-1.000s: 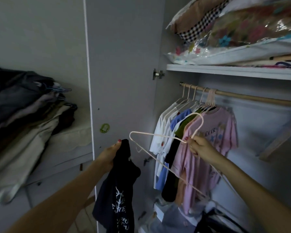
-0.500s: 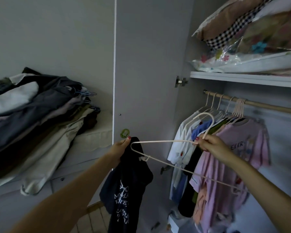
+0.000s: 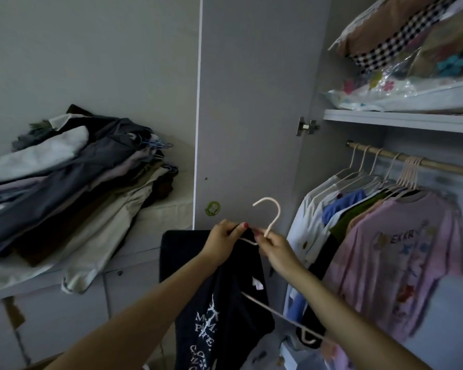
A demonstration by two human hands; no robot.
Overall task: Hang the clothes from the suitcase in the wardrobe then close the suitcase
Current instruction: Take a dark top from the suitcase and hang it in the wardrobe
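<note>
- Clothes are partly hung: several shirts (image 3: 401,236) are already hanging on the rail (image 3: 425,162), while the suitcase is lying out of view.
- Left hand (image 3: 222,243) is pinching the black T-shirt's (image 3: 219,303) collar, held up before the wardrobe door (image 3: 251,102).
- Right hand (image 3: 275,249) is gripping the hanger (image 3: 271,217) at its neck, one arm going inside the shirt.
- Hanging it is remaining.

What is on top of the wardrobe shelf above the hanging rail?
On the shelf lies a clear plastic bag of floral bedding, with a brown, checkered-edged pillow above it. Anything behind them is hidden.
</note>
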